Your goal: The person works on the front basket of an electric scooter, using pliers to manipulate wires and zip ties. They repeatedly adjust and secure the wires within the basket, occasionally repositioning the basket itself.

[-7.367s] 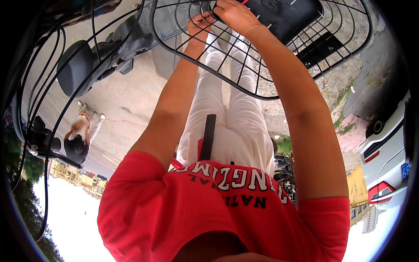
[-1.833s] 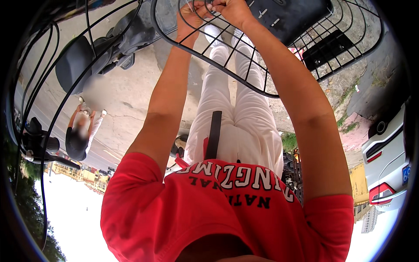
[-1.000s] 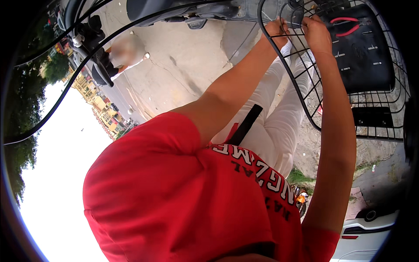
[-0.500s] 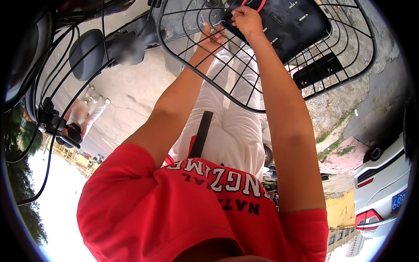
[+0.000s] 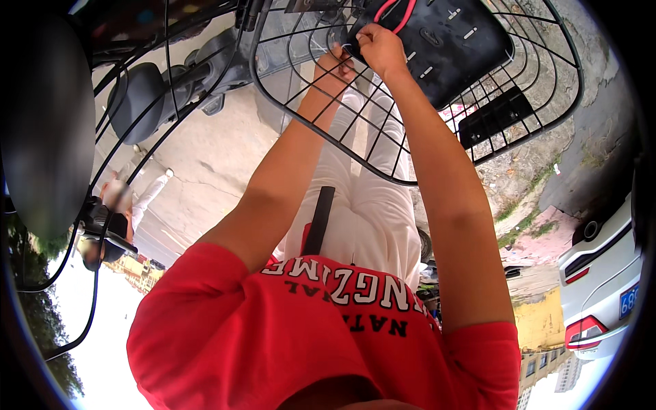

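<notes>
A black wire basket [image 5: 328,141] fills the upper middle of the head view. Inside it lies a black plastic panel [image 5: 451,51] with slots, tilted, its left corner beside my hands. My right hand [image 5: 384,51] reaches over the rim, its fingers pinched together at that corner; what they hold is hidden. Outside the wires my left hand [image 5: 335,68] has its fingers curled near a thin white strip [image 5: 346,46], which looks like a cable tie. A red curved handle [image 5: 408,15] of some tool lies on the panel next to my right hand.
A black rectangular piece [image 5: 495,116] is on the basket's right side. Dark cables and a grey mirror-like part [image 5: 137,102] hang at the left. Beyond are a person in white trousers [image 5: 147,195] and a white car [image 5: 601,273] at the lower right.
My left fingers have drawn closer together near the white strip. My right hand has shifted slightly left and down in the view, still pinching at the panel's corner.
</notes>
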Tool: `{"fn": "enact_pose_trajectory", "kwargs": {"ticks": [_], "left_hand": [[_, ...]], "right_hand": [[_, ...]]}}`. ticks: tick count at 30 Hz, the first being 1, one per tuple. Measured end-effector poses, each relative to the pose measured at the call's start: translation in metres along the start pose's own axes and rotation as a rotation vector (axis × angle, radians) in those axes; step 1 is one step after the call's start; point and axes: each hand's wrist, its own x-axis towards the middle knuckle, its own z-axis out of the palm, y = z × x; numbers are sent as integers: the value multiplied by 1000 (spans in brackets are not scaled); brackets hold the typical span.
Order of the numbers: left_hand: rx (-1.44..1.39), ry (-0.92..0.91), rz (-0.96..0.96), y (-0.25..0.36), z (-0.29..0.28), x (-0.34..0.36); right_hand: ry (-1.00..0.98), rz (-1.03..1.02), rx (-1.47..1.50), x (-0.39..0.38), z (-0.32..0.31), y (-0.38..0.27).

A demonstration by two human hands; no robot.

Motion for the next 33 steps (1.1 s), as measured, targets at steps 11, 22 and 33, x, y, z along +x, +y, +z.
{"fn": "enact_pose_trajectory", "kwargs": {"ticks": [11, 22, 33], "left_hand": [[47, -57, -75, 7, 17, 22], [131, -99, -85, 7, -13, 26], [-86, 53, -97, 2, 18, 33]], "right_hand": [[-321, 97, 172, 36, 9, 23], [-270, 47, 74, 25, 11, 21], [-215, 268, 512, 2, -1, 2]]}}
